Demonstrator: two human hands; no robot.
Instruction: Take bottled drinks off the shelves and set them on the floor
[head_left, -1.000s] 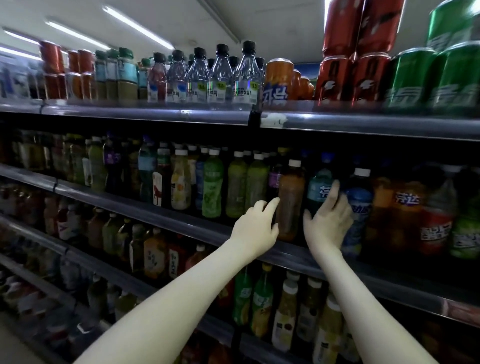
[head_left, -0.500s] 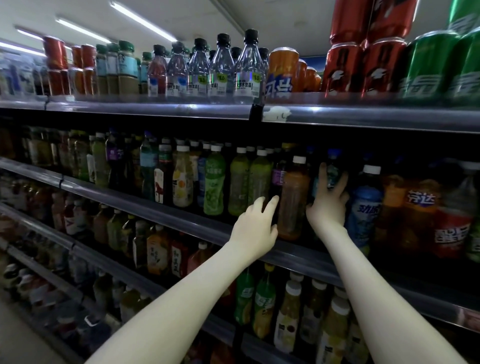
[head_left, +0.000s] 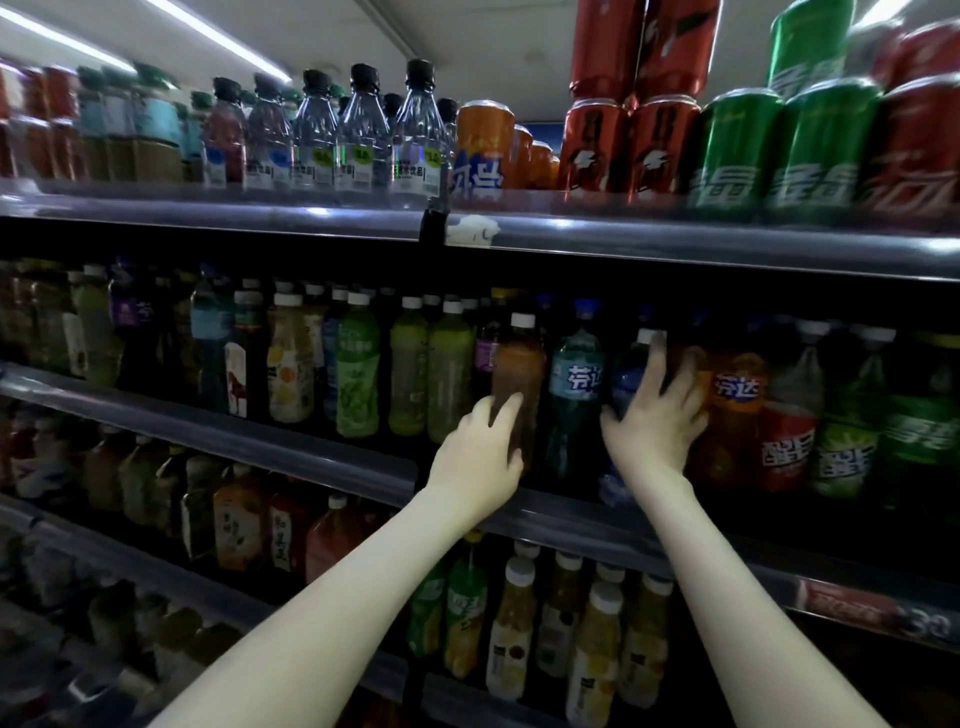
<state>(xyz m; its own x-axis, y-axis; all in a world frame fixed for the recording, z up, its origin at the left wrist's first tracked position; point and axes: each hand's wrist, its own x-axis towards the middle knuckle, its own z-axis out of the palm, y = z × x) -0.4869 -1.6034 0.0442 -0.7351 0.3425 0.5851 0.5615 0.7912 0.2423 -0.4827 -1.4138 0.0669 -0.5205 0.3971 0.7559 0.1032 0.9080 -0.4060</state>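
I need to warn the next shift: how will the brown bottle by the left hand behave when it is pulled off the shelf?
The brown bottle looks full to the neck, so probably heavy for its size. It is tall and slim, so likely to tip if dragged by the top. The left hand wraps its lower body, which should steady it; its neighbour, the teal bottle, may wobble.

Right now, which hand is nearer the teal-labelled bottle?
Right. The right hand is just beside the teal-labelled bottle, on the next blue bottle; the left hand is beyond the brown bottle.
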